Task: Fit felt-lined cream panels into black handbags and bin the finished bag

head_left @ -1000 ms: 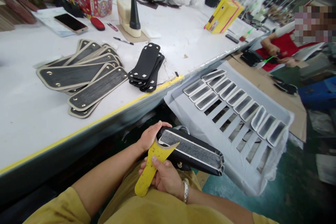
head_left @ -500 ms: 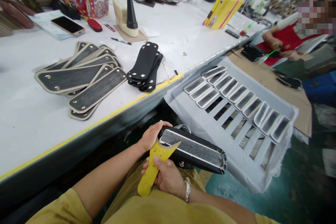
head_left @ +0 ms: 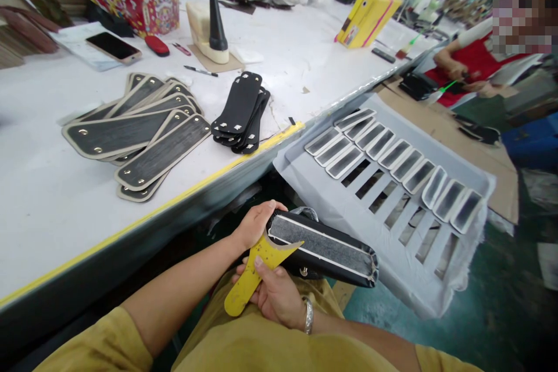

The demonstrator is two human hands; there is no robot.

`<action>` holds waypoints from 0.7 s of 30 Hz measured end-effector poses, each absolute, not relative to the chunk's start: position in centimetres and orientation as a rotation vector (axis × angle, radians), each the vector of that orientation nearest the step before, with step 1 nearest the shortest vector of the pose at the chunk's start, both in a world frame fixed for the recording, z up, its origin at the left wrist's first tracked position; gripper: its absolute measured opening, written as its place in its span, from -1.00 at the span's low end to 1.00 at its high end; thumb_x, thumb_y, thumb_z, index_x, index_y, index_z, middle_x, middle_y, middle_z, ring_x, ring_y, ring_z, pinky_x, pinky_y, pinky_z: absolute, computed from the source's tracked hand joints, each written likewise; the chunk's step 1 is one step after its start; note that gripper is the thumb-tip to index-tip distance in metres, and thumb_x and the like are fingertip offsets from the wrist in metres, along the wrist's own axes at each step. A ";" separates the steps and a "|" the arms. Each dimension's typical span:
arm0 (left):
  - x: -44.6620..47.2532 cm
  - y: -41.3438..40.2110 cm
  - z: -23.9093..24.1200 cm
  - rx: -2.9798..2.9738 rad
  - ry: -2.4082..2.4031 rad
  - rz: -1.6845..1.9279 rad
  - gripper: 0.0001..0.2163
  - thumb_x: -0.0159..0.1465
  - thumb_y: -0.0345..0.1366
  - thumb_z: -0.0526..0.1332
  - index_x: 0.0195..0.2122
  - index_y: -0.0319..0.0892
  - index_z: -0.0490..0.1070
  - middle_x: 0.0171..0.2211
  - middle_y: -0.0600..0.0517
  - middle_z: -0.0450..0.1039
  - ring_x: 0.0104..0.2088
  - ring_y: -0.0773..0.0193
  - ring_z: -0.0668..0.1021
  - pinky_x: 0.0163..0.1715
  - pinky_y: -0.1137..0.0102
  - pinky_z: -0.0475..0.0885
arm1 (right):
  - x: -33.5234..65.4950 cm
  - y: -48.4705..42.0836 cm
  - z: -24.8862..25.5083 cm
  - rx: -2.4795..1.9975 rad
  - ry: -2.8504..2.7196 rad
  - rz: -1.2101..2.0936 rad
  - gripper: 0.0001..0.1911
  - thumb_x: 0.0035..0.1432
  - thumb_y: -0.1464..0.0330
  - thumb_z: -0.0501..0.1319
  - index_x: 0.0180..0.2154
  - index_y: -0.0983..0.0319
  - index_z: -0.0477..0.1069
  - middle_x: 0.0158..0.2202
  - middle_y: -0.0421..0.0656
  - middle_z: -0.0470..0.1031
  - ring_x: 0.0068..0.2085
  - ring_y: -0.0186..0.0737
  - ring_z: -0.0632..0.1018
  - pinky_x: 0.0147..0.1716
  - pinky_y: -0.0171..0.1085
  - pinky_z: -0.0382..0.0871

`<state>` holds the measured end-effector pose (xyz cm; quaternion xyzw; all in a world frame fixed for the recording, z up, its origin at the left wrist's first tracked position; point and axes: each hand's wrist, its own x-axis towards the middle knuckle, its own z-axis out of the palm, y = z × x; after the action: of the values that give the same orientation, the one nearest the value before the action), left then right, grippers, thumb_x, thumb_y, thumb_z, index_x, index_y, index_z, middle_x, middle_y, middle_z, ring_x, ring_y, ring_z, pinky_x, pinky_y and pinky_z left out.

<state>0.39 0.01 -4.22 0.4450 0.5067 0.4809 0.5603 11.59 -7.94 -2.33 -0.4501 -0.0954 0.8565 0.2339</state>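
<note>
At my lap a black bag (head_left: 331,238) lies tilted with its narrow underside up, showing a grey strip edged in white. My left hand (head_left: 257,225) is closed on the bag's near-left end, its fingertips over the top edge. In my right hand (head_left: 279,296) is a yellow flat scraper-like tool (head_left: 250,279) with a curved, forked end, the thumb pressed on its face. The tool's fork rests against or just above the bag's left end; contact is hard to tell. A silvery bracelet (head_left: 309,315) circles my right wrist.
Dark panels with pale borders (head_left: 161,154) and black riveted pieces (head_left: 242,104) lie on the white table (head_left: 52,197). A grey slotted tray (head_left: 300,177) with several panels stands right. Beyond it a person in a red apron (head_left: 475,67) works. A phone (head_left: 114,46) lies farther back.
Hands, bag and yellow tool have barely moved; the tool's handle end has tilted slightly up and left. The whole view has shifted very slightly.
</note>
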 end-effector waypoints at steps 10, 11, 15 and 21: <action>0.4 0.0 -4.0 1.251 1.318 1.073 -0.59 0.34 -0.08 -0.10 -0.29 -0.20 0.48 -0.34 0.04 0.49 -0.30 0.27 0.47 -0.22 0.41 0.32 | 11.6 -8.2 -1.9 -1.280 -0.264 2.306 -0.39 -0.28 -0.02 0.39 -0.32 0.33 0.42 -0.38 -0.04 0.56 -0.26 -0.04 0.58 -0.23 -0.06 0.43; 0.5 -0.1 -4.0 1.250 1.330 1.074 -0.58 0.34 -0.08 -0.09 -0.29 -0.20 0.48 -0.34 0.04 0.49 -0.29 0.27 0.48 -0.21 0.41 0.32 | 11.7 -8.3 -1.8 -1.288 -0.272 2.304 -0.39 -0.28 -0.03 0.39 -0.32 0.33 0.42 -0.39 -0.05 0.56 -0.28 -0.06 0.59 -0.25 -0.08 0.44; 0.8 -0.8 -4.0 1.183 1.351 1.125 -0.59 0.34 -0.08 -0.08 -0.25 -0.21 0.50 -0.28 0.03 0.52 -0.25 0.26 0.50 -0.16 0.42 0.32 | 12.3 -8.4 -1.6 -1.335 -0.335 2.290 -0.37 -0.28 -0.04 0.38 -0.32 0.34 0.42 -0.45 -0.07 0.55 -0.39 -0.12 0.58 -0.36 -0.17 0.44; 1.6 -1.5 -4.5 1.146 1.398 1.178 -0.59 0.33 -0.08 -0.06 -0.24 -0.21 0.51 -0.29 0.02 0.53 -0.27 0.26 0.51 -0.21 0.42 0.34 | 13.6 -8.3 -1.7 -1.343 -0.465 2.273 -0.46 -0.15 0.02 0.35 -0.32 0.36 0.41 -0.46 -0.08 0.54 -0.46 -0.18 0.56 -0.46 -0.24 0.41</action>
<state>1.55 -1.52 -4.53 0.4682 0.5711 0.4811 0.4724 13.57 -8.31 -1.67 -0.4878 -0.1689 0.8254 0.2285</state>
